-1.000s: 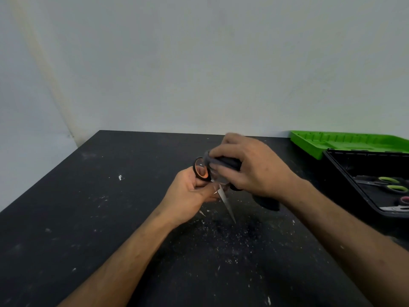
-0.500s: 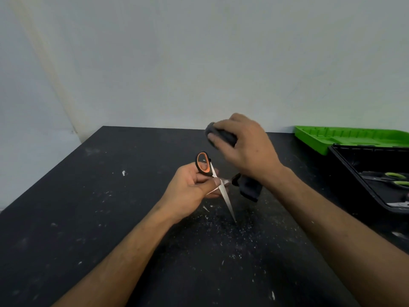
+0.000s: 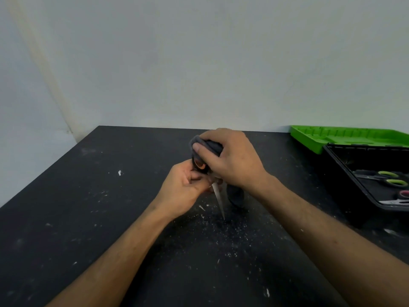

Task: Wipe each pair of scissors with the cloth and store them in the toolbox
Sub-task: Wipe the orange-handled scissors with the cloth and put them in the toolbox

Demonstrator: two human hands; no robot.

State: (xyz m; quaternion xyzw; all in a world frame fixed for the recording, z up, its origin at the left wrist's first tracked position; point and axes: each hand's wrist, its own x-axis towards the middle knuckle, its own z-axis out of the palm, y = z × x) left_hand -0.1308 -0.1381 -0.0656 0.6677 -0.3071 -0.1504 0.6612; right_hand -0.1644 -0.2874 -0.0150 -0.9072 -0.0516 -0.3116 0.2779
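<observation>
My left hand (image 3: pixel 184 190) grips a pair of orange-and-black scissors (image 3: pixel 218 197) near the pivot, blades pointing down at the black table (image 3: pixel 88 218). My right hand (image 3: pixel 232 160) holds a dark grey cloth (image 3: pixel 212 146) pressed over the scissors' handles, and the cloth's tail hangs below the wrist. The open black toolbox (image 3: pixel 338 173) stands at the right, with green-handled scissors (image 3: pixel 389 178) and a pink-handled pair (image 3: pixel 404 194) lying inside.
The toolbox's green lid (image 3: pixel 345 136) lies open behind it against the white wall. White flecks and dust are scattered on the table under the blades. The table's left edge runs diagonally at the left.
My right hand with the cloth has come back down from above onto the scissors' handles. My left hand has kept its hold on the scissors.
</observation>
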